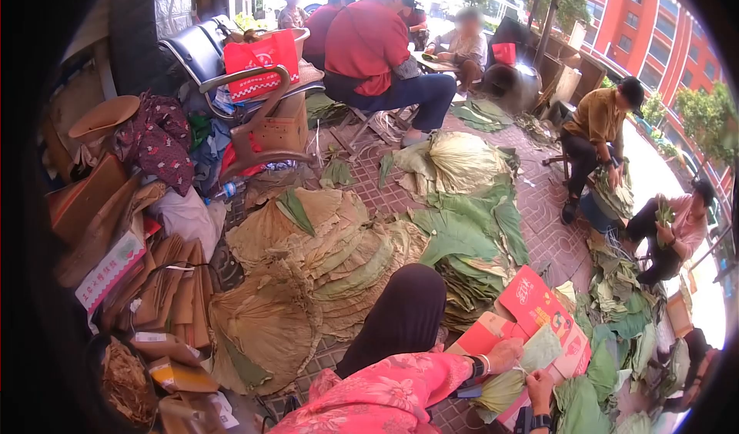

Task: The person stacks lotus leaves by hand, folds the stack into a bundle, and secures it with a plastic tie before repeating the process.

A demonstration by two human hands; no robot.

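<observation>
My left hand (504, 355), at the end of a pink flowered sleeve with a dark band on the wrist, is closed on a folded dried leaf (500, 392) with its ribs gathered together. Beside it, my right hand (540, 388), wearing a dark wristband, has its fingers pinched close to the gathered leaf. A thin pale strand seems to run between the hands, too small to make out surely. Beneath them lies a red printed cardboard sheet (543, 304). A greenish piece of leaf (541, 348) rests on the cardboard next to my fingers.
Spread piles of dried leaves (331, 257) and green leaves (469, 230) cover the paving ahead. Flattened cardboard (173, 291) stands at left, below a metal bench (192, 53) with a red bag (262, 64). Several people sit around, one in a brown top (596, 126) at right.
</observation>
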